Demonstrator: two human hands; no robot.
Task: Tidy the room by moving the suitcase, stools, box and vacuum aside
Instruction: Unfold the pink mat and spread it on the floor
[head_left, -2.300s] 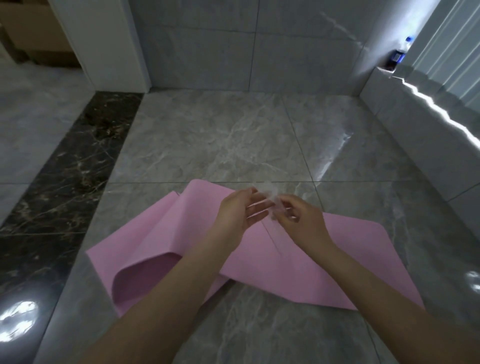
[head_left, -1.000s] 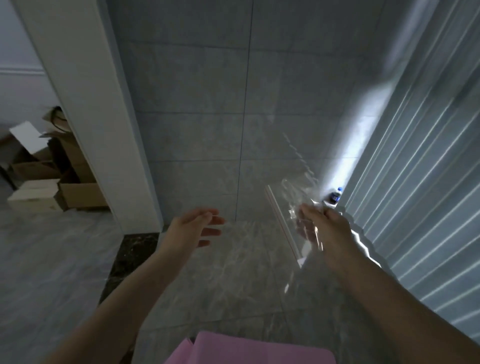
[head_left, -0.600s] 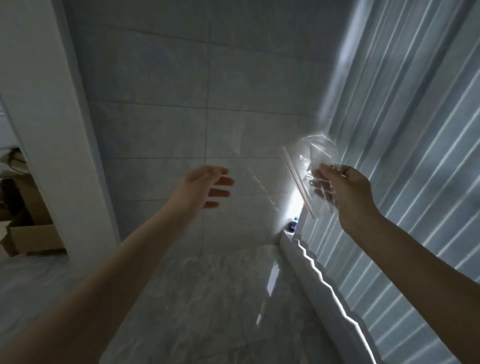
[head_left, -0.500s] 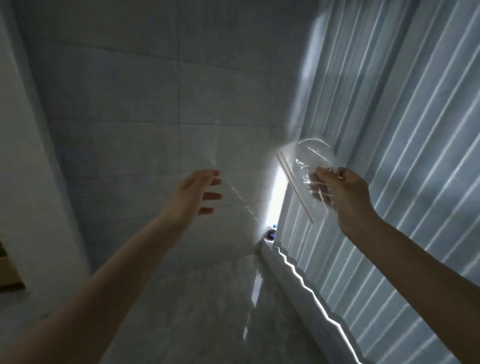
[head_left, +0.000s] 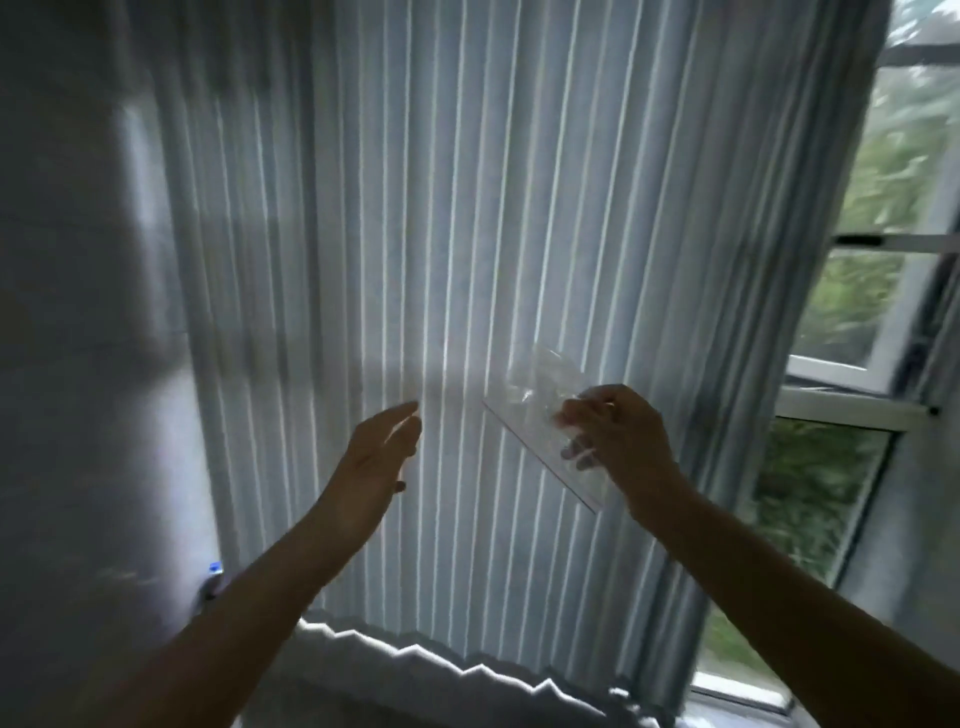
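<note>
None of the suitcase, stools, box or vacuum shows in the head view. The right hand (head_left: 618, 441) pinches a clear plastic bag (head_left: 540, 415) (crumpled, with a straight sealed edge slanting down to the right), raised in front of the vertical blinds (head_left: 467, 234). The left hand (head_left: 376, 462) is also raised before the blinds, left of the bag and apart from it, fingers straight and holding nothing. Right of the blinds is a window (head_left: 857, 364) with greenery outside. Low at the blinds' left edge sits a small blue-capped bottle (head_left: 213, 577), blurred.
</note>
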